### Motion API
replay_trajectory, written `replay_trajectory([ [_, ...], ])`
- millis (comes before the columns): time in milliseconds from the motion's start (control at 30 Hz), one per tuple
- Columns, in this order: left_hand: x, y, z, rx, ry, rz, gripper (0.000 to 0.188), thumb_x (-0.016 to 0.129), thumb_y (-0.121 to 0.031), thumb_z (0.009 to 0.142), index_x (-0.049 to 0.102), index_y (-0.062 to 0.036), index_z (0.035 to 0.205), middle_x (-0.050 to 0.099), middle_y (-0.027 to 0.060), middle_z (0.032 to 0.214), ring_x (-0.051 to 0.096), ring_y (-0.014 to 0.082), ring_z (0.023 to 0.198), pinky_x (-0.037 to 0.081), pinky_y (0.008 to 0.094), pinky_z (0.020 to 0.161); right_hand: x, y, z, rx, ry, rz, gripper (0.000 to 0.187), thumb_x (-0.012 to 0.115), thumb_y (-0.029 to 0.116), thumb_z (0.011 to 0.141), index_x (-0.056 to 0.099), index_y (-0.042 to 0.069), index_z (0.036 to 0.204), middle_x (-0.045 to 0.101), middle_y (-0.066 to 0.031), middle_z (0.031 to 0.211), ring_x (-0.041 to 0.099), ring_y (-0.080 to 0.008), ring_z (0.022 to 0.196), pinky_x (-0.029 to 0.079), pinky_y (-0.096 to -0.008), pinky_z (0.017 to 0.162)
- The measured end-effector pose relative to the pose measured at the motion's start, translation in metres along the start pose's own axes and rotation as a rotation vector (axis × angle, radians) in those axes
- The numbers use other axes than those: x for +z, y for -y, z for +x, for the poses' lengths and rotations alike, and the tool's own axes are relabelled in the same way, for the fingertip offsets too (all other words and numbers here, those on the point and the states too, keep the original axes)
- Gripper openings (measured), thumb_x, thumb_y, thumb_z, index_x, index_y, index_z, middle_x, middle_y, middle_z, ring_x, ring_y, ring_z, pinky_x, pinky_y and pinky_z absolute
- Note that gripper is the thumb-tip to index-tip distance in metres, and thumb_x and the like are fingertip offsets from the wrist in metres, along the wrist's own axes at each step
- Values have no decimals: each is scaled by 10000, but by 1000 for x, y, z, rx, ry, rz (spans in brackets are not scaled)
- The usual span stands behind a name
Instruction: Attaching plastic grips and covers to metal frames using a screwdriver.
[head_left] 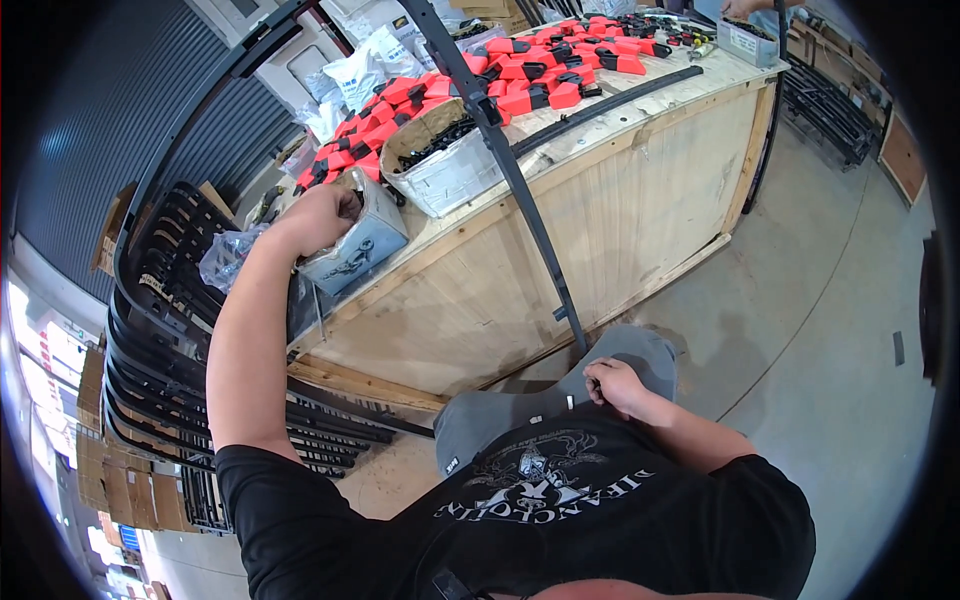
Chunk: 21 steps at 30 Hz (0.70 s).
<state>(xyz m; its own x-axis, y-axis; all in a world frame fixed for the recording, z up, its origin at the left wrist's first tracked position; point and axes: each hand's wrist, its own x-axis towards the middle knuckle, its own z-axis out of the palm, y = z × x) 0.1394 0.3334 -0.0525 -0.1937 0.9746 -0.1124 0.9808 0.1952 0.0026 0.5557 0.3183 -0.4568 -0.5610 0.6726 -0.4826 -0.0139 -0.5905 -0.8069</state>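
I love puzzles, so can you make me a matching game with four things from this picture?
Things:
1. left hand
2. right hand
3. white tub
4. heaped pieces

Matches:
A. holds small black parts
B. red and black
C. by the grey trousers
D. fingers inside the blue-grey box

Pairs: 1-D, 2-C, 3-A, 4-B

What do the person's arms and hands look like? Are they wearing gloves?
No gloves show: the left hand and right hand look bare, though the left one is partly hidden. The left sleeve and right sleeve are short, black and plain. No watch or bracelet shows.
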Motion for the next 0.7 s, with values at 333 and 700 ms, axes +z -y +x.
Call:
replay_trajectory([
  [333,0,-2,-8,-69,-160,-275,187,697,-95,888,716,13,1040,725,99,860,689,180,787,546,342,738,-3,4,-3,-6,-31,-8,175,549,158,1007,580,-12,1038,579,-79,742,521,-167,529,408,-301,474],
  [700,77,-156,-96,689,-372,-407,156,677,-23,900,641,-15,1051,654,125,934,668,278,842,549,368,737,39,71,-26,166,217,458,291,472,359,1070,568,84,1078,612,-66,858,539,-170,666,414,-315,571],
])
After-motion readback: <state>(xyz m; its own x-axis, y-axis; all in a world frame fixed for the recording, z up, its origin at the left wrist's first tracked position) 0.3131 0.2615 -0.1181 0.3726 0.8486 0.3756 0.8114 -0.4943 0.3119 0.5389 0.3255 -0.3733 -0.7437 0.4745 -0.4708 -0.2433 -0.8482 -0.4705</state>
